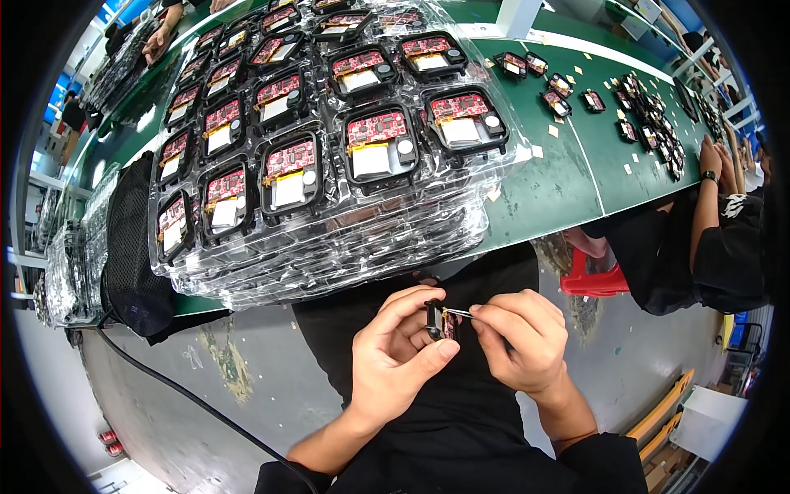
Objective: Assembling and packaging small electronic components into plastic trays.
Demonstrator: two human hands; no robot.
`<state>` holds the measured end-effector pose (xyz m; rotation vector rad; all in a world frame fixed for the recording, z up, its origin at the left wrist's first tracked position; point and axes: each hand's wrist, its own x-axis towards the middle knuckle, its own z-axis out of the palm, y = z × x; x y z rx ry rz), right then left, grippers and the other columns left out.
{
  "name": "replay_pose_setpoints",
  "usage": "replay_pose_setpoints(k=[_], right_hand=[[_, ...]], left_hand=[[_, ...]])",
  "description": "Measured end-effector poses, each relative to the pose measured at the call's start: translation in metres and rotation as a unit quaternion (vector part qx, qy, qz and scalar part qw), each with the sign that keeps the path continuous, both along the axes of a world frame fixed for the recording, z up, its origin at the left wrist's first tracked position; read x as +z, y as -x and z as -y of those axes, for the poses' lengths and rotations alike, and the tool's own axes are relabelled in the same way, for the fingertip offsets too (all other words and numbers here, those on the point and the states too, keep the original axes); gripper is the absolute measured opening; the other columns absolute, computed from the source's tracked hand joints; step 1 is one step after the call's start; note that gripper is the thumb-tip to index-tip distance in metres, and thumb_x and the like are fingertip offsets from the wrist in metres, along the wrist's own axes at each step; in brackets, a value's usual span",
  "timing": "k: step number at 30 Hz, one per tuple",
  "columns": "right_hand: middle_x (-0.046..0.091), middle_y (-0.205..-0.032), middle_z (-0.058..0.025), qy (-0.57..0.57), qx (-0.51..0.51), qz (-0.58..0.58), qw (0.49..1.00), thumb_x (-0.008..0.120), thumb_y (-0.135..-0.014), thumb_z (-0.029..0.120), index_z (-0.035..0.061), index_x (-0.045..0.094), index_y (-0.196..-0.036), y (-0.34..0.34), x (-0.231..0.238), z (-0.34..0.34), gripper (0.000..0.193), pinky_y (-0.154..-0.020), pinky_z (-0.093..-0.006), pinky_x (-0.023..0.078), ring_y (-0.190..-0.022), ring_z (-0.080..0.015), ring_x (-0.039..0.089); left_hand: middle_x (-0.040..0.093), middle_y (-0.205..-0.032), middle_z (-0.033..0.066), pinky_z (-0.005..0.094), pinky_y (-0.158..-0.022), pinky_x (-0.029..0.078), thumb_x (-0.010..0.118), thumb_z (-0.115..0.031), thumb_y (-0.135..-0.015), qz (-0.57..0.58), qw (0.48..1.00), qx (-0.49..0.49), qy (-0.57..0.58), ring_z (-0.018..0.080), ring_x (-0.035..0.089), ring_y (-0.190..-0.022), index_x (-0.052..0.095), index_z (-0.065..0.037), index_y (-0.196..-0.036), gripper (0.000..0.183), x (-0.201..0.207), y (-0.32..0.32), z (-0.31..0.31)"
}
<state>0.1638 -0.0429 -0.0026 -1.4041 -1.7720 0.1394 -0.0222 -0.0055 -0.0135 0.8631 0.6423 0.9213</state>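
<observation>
I am holding a small black module (436,321) in my lap, below the near edge of the green bench (568,181), not over the bench itself. My left hand (395,354) is pinching it: thumb (434,354) underneath, fingers curled over its top, closed around the casing. My right hand (522,333) is pinching something thin and pale, a strip or lead (457,312), just beside the module's upper end, fingertips pressed together on it. Whether that strip is already joined to the module I cannot tell; it is too small here.

I am judging this as the fitting step on a single unit, with the thin piece being worked at the module's top edge. The next move, as I see it, is calling for a steady left grip so the casing is not turning, and a fine, straight motion from the right fingertips, since the strip looks easy to bend.

On the bench, a stack of clear plastic trays (329,239) is sitting at the near edge, its pockets filled with red circuit boards (374,129) with pale cells. Loose small modules (650,123) and little tan squares are lying toward the far right corner, where another person's arm (708,189) is resting at the right edge. A black mesh bag (132,247) is hanging off the near left edge, and a black cable (189,395) is running down from it.
</observation>
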Motion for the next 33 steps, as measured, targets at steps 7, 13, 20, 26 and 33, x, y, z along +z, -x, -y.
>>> replay_pose_setpoints(k=[7,13,20,26,33], right_hand=[[0.067,-0.081,-0.0083,-0.004,-0.006,-0.002,1.0,0.077,-0.069,-0.006,0.0015,0.071,-0.09,0.001,-0.001,0.0,0.023,-0.057,-0.0336,0.048,-0.063,-0.024,0.062],[0.067,-0.081,-0.0084,-0.005,-0.006,0.024,1.0,0.077,-0.068,-0.007,0.0013,0.071,-0.09,0.001,-0.002,0.002,0.024,-0.056,-0.0336,0.047,-0.061,-0.0239,0.061],[0.067,-0.082,-0.0088,0.002,-0.019,0.036,0.999,0.078,-0.068,-0.008,0.0006,0.071,-0.092,0.004,-0.001,0.006,0.027,-0.055,-0.0336,0.048,-0.061,-0.0247,0.061],[0.067,-0.082,-0.0092,0.01,-0.023,0.04,0.999,0.078,-0.068,-0.008,0.0003,0.071,-0.092,0.004,0.001,0.008,0.026,-0.055,-0.0335,0.048,-0.063,-0.0252,0.063],[0.067,-0.083,-0.0097,0.019,-0.02,0.029,0.999,0.078,-0.069,-0.008,0.0002,0.071,-0.092,0.005,0.001,0.01,0.025,-0.056,-0.0333,0.05,-0.065,-0.0254,0.064]], left_hand=[[0.045,-0.141,0.0113,0.0288,-0.093,0.056,0.074,0.008,-0.088,0.003,1.0,-0.003,0.02,0.0167,0.062,-0.114,0.056,0.007,-0.134,0.049,0.0,0.0,0.001],[0.046,-0.141,0.0113,0.029,-0.093,0.055,0.075,0.007,-0.088,0.0,1.0,-0.004,0.024,0.017,0.063,-0.115,0.055,0.006,-0.134,0.049,-0.003,0.0,0.001],[0.047,-0.14,0.0112,0.0303,-0.096,0.054,0.075,0.006,-0.089,-0.01,0.998,-0.008,0.059,0.0174,0.063,-0.116,0.055,0.006,-0.134,0.049,-0.004,0.001,0.003],[0.047,-0.141,0.0116,0.0305,-0.096,0.054,0.074,0.006,-0.089,-0.012,0.999,-0.004,0.053,0.0176,0.063,-0.116,0.056,0.006,-0.133,0.048,-0.003,0.001,0.003],[0.047,-0.141,0.0119,0.0304,-0.096,0.054,0.074,0.006,-0.089,-0.014,0.999,-0.001,0.04,0.0175,0.063,-0.115,0.056,0.005,-0.133,0.049,-0.005,0.002,0.005]])
